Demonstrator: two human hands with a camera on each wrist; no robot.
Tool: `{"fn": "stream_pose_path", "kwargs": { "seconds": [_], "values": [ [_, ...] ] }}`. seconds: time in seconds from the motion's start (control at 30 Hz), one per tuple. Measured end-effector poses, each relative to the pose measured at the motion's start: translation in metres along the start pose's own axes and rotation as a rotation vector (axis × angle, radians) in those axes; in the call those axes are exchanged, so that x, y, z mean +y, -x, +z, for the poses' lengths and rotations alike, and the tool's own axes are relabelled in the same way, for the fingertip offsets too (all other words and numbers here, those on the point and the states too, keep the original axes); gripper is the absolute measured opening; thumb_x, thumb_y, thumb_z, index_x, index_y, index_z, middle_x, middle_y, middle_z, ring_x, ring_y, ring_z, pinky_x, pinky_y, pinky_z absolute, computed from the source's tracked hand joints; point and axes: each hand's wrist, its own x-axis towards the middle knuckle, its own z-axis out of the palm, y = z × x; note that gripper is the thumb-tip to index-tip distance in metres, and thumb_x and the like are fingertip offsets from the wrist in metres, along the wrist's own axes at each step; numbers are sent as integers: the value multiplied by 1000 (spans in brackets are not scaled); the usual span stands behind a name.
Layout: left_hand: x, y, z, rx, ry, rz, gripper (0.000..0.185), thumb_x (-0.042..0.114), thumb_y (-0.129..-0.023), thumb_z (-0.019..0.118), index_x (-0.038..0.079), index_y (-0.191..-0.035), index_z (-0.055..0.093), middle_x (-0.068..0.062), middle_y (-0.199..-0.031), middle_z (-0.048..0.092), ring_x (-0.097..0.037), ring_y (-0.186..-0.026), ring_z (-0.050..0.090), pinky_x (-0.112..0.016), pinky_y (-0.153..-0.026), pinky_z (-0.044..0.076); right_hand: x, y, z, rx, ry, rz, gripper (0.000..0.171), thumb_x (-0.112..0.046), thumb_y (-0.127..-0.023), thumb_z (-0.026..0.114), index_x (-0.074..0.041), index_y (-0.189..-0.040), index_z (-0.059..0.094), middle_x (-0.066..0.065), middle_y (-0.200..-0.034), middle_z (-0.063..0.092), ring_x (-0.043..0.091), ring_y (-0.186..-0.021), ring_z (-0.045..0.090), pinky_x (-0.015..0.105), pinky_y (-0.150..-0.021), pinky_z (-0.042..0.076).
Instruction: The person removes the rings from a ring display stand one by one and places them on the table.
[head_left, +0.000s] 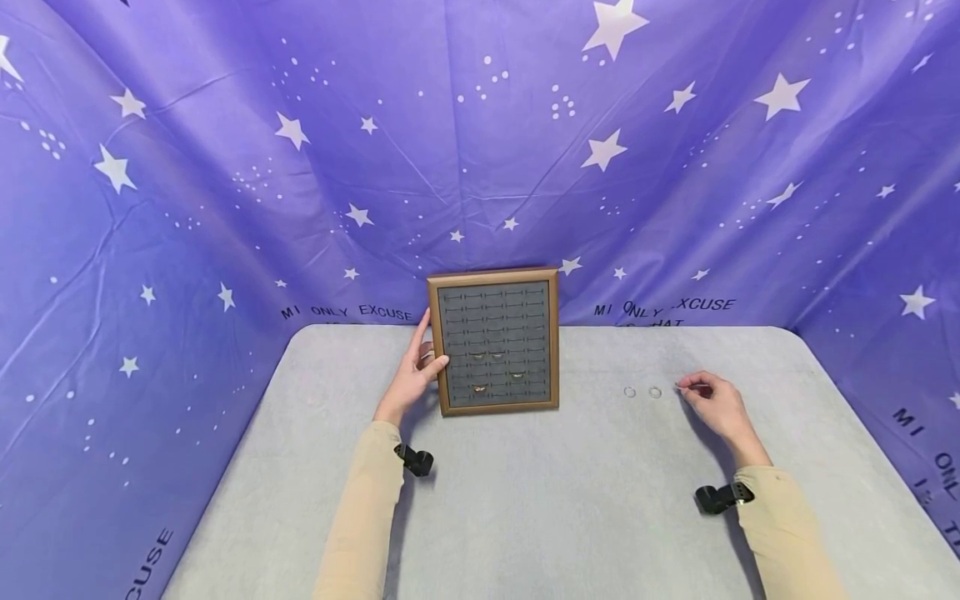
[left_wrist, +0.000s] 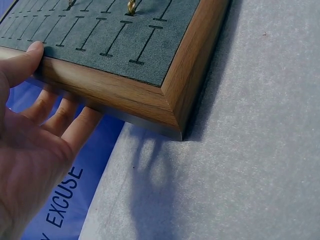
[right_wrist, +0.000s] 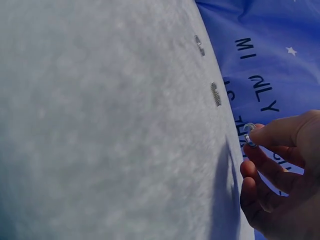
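A brown wooden-framed ring display board (head_left: 498, 409) with a grey slotted pad stands tilted up at the back of the table. My left hand (head_left: 411, 379) grips its left edge, thumb on the front and fingers behind, as the left wrist view shows. Several gold-coloured rings sit in the lower slots, one gold ring (left_wrist: 131, 7) near a corner. Off to the right, my right hand (head_left: 716, 406) pinches a silver ring (right_wrist: 247, 141) between thumb and forefinger above the table. Left of that hand lie two more silver rings, a plain-looking one (right_wrist: 199, 46) and a textured one (right_wrist: 215, 94).
The table has a light grey cloth surface (head_left: 570, 508). A purple curtain (head_left: 480, 167) with white stars hangs close behind its back edge and along both sides. Each wrist carries a black camera, such as the left camera (head_left: 417, 461).
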Motion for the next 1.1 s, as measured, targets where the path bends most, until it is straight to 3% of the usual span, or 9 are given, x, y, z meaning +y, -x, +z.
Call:
{"fn": "stream_pose_path", "kwargs": {
  "seconds": [0.3, 0.67, 0.93, 1.1],
  "values": [
    [0, -1, -1, -9, -12, 7, 81, -3, -95, 56, 18, -157, 8, -16, -157, 18, -37, -126, 42, -45, -103, 36, 8, 2, 1, -19, 40, 15, 5, 5, -83, 63, 5, -87, 66, 13, -76, 63, 4, -65, 48, 22, -59, 37],
    [0, 0, -2, -6, -17, 4, 81, -3, -95, 56, 17, -157, 8, -20, -153, 25, -36, -124, 43, -47, -104, 34, 10, 2, -2, -49, 58, 24, 7, 3, -83, 64, 4, -90, 66, 12, -78, 64, 8, -66, 50, 26, -60, 38],
    [2, 1, -2, -7, -31, -7, 81, -1, -95, 57, 17, -157, 8, -25, -148, 33, -35, -123, 44, -45, -104, 34, -4, 6, -5, 1, 21, 70, 16, -1, -86, 62, 6, -101, 65, 25, -96, 66, 0, -71, 53, 16, -61, 40],
    [-4, 0, -3, -3, -33, 6, 81, 0, -95, 57, 19, -157, 9, -24, -147, 34, -36, -123, 44, -45, -104, 35, -19, 5, -1, 2, -41, 62, 19, 1, -87, 60, 7, -105, 64, 23, -91, 64, 4, -73, 55, 14, -59, 43]
  ]
}}
